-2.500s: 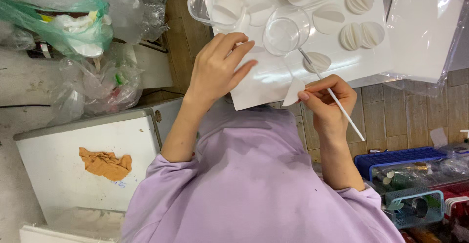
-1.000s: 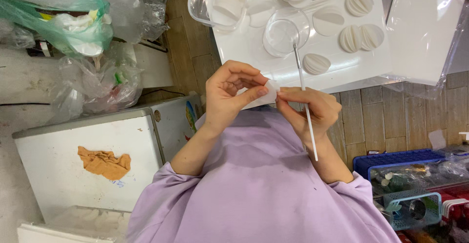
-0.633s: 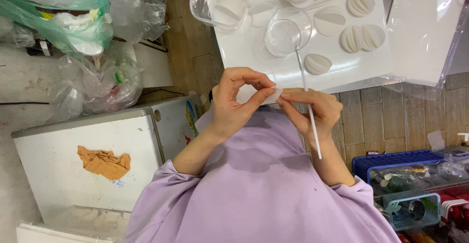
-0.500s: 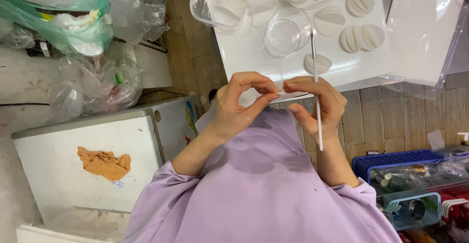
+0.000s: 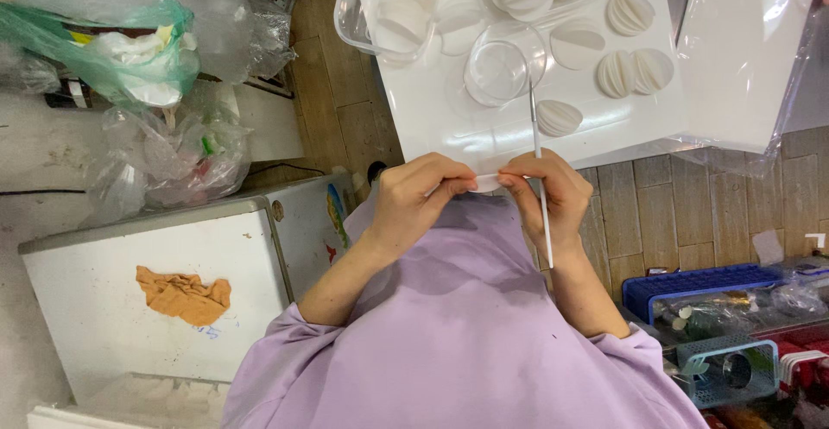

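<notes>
Pinching a small white paper piece [image 5: 486,180] between the fingertips of both hands was the state observed: the left hand [image 5: 417,200] and the right hand [image 5: 553,198] met at the near edge of the white board [image 5: 449,118], with the paper piece held just above the lilac-sleeved chest. Right hand was also closed on a thin white stick [image 5: 541,179], which ran upright through its fingers, tip toward a clear round dish [image 5: 501,71] on the board.

Surface: the white board carried several folded white paper fans [image 5: 635,71], one [image 5: 560,118] lying just beyond the stick's tip. A clear plastic tub [image 5: 389,15] holding stacked white discs sat at the board's far left corner. A white sheet in a clear plastic sleeve [image 5: 743,58] lay beside the board on the right.

Room: wood-plank flooring [image 5: 345,110] showed beneath. To the left stood a white cabinet [image 5: 129,299] with a crumpled orange cloth [image 5: 183,293] on top, and clear plastic bags [image 5: 164,161], one with green plastic [image 5: 112,49] inside, were heaped beyond it. At lower right sat a blue crate [image 5: 691,280] and a pale blue basket [image 5: 730,369].
</notes>
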Tool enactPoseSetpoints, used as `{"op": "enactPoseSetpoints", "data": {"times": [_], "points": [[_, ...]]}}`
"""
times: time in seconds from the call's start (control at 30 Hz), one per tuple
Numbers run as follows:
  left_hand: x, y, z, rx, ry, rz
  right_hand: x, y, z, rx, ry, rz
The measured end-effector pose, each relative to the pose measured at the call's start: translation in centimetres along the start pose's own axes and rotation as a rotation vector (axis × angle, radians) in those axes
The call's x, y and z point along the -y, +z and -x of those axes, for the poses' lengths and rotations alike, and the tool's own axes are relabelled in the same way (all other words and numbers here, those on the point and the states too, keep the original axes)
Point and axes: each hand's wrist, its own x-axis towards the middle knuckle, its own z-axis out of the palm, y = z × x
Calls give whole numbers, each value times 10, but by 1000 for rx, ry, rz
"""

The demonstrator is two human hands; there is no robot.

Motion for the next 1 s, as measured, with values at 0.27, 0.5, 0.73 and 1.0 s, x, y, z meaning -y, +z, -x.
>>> {"op": "enactPoseSetpoints", "data": {"times": [0.27,0.5,0.73,1.0], "points": [[28,-8,-21,-57,184,-558,-23,-27,-10,-146,-141,265],[54,-16,-78,-220,464,-964,-65,-62,-54,-195,-175,686],[66,2,-95,-180,445,-1008,-82,-62,-73,-163,-296,804],[72,0,-103,-222,440,-1022,-73,-61,-72,-141,-252,743]]}}
